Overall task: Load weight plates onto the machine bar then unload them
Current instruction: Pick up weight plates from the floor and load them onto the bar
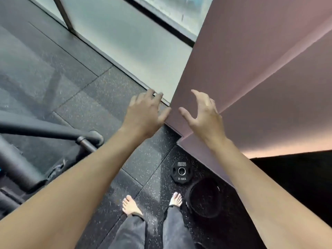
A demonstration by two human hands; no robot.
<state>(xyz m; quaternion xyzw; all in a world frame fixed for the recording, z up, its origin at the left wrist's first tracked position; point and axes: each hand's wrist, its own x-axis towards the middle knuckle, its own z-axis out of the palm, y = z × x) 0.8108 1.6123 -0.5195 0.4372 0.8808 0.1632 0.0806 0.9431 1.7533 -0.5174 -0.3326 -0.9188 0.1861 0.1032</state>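
I see no containers. Below my right hand (204,115), a small weight plate (181,171) lies flat on the floor (100,108); just beside it a larger dark plate (204,198) is hard to make out. The machine frame (45,130), left of my left hand (145,114), is cut off. Both grips are wide, fingers spread, holding nothing.

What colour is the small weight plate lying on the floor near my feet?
Black, with pale lettering and a silver centre ring; the small weight plate shows in the head view.
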